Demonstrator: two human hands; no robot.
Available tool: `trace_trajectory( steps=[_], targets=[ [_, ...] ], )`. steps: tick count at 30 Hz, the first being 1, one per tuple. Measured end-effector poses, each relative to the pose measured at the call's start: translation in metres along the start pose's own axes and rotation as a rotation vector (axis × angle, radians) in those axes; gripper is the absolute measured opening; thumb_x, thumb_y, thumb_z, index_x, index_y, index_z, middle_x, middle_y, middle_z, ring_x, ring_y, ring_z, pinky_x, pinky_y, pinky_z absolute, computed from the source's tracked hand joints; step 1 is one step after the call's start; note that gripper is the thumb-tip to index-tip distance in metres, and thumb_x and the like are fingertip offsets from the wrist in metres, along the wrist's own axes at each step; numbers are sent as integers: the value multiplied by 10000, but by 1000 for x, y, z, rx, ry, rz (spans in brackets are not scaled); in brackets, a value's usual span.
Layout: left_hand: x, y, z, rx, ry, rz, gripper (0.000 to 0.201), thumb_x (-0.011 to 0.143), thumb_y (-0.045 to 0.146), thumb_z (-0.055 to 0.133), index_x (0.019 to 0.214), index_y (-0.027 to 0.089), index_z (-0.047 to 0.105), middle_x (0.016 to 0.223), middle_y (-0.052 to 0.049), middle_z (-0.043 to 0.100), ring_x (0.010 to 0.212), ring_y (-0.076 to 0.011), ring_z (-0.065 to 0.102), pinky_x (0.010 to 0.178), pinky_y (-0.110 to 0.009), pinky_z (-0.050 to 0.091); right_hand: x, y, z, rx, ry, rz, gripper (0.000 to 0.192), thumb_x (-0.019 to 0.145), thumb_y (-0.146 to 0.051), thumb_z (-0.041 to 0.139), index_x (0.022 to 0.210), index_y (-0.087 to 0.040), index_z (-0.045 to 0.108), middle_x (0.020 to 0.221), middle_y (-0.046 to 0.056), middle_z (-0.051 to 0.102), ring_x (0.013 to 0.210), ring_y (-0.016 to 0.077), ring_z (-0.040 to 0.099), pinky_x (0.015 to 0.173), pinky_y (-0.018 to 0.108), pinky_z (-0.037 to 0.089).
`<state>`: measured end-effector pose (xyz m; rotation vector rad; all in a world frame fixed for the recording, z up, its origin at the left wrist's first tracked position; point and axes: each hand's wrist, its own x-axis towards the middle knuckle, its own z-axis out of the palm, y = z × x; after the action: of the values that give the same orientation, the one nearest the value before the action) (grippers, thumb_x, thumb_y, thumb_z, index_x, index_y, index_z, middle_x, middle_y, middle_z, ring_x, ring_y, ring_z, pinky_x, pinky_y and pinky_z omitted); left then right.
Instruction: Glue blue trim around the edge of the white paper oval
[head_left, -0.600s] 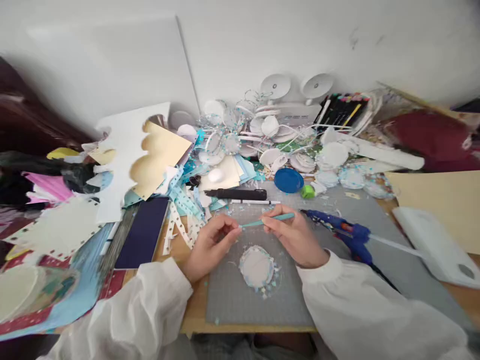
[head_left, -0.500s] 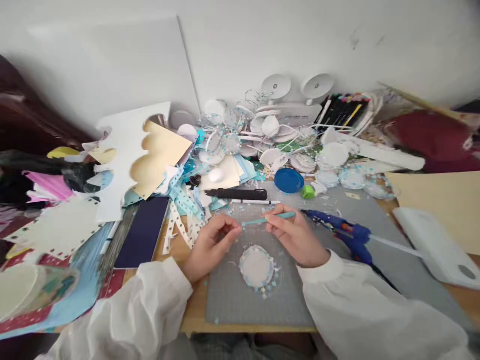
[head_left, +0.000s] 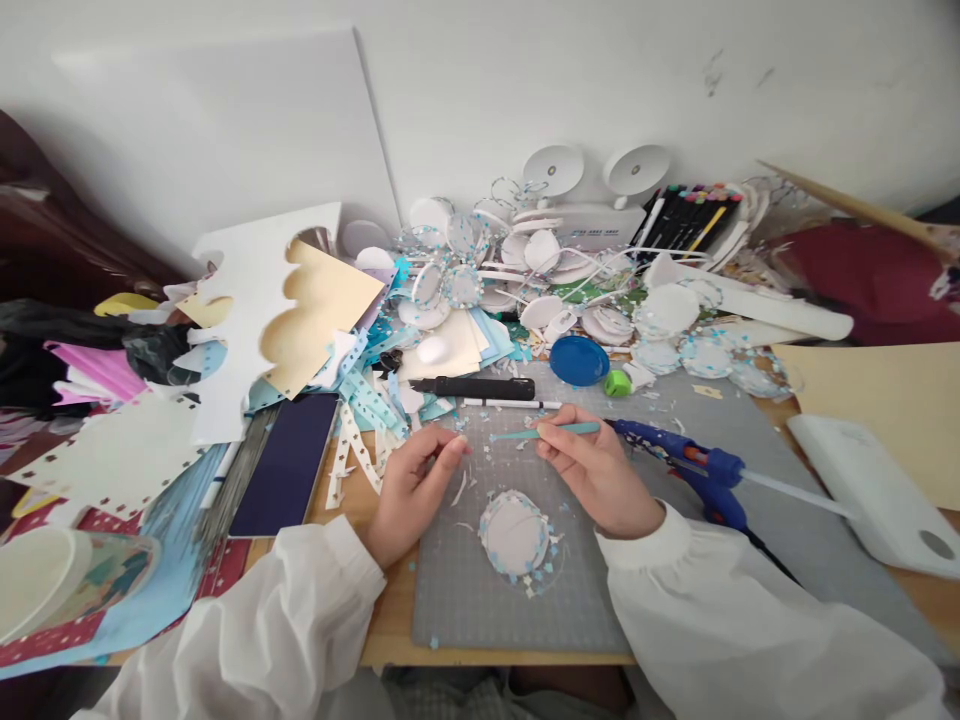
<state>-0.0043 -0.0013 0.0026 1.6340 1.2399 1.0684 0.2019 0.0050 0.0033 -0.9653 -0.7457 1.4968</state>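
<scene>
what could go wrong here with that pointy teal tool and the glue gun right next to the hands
The right hand holds the thin teal tool with its tip aimed toward the left hand, which is close by; a slip could prick a finger. The blue glue gun lies just beside the right wrist, so the white sleeve might brush it or drag its cord. Small loose paper bits around the white disc could scatter if a hand sweeps the grey mat.
</scene>
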Motion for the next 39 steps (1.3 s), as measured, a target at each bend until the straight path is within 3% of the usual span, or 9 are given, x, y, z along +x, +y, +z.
trace_trajectory(
  steps=[4,7,12,16,25,28,32,35,39],
  targets=[
    [-2,0,1,-112,-49,-24,227,935,348,490,975,162,615,732,2,522,643,-118,485,597,-225,405,-5,-2,3,-304,-21,-285,169,729,-246,754,717,-188,596,773,9,694,621,108,619,587,247,508],
    [-3,0,1,-184,-88,-22,246,926,338,513,1096,183,600,770,-5,524,656,-122,488,612,-231,417,-14,-7,8,-589,-19,-640,127,779,-145,691,765,-197,576,822,41,708,735,153,671,640,287,537],
    [-2,7,-3,-162,-224,38,279,936,354,496,860,158,681,717,-23,551,669,-140,499,656,-261,399,-30,-16,19,-1136,-262,-1288,186,792,-10,624,893,-161,583,895,112,732,783,175,666,685,318,544],
    [-2,11,-5,-248,-347,45,459,923,463,487,595,151,565,602,1,491,609,-126,454,622,-258,373,-39,-16,33,-1383,-406,-1477,147,872,-47,505,812,-135,606,850,124,735,713,185,635,655,332,526],
    [-6,2,1,-641,-359,-309,435,832,476,608,564,146,514,550,32,406,551,-93,336,535,-234,291,-41,-10,47,-1548,-420,-1471,189,852,-64,546,692,-156,587,675,65,647,641,188,580,594,329,463],
    [-5,4,3,-731,-338,-376,411,795,421,642,530,148,485,535,35,397,537,-87,319,531,-237,275,-43,-12,48,-1572,-446,-1326,166,878,-75,512,761,-145,606,725,69,648,661,180,577,615,328,477],
    [-1,5,0,-657,-320,-353,375,792,402,600,526,151,520,525,30,377,530,-99,313,539,-257,258,-54,-20,36,-1403,-513,-1048,144,878,-106,520,970,-152,621,988,103,683,871,201,619,774,354,517],
    [1,5,-3,-539,-330,-348,373,812,419,535,552,153,574,524,20,366,521,-113,293,518,-273,218,-74,-21,9,-1236,-377,-925,202,848,-99,546,1003,-209,615,979,74,688,876,198,633,770,353,523],
    [1,6,-4,-467,-339,-323,380,799,395,509,494,170,517,514,16,352,522,-124,299,523,-284,215,-105,-12,-40,-1148,107,-796,143,814,-127,575,861,-251,628,774,57,643,732,230,627,656,392,513]
  ],
)
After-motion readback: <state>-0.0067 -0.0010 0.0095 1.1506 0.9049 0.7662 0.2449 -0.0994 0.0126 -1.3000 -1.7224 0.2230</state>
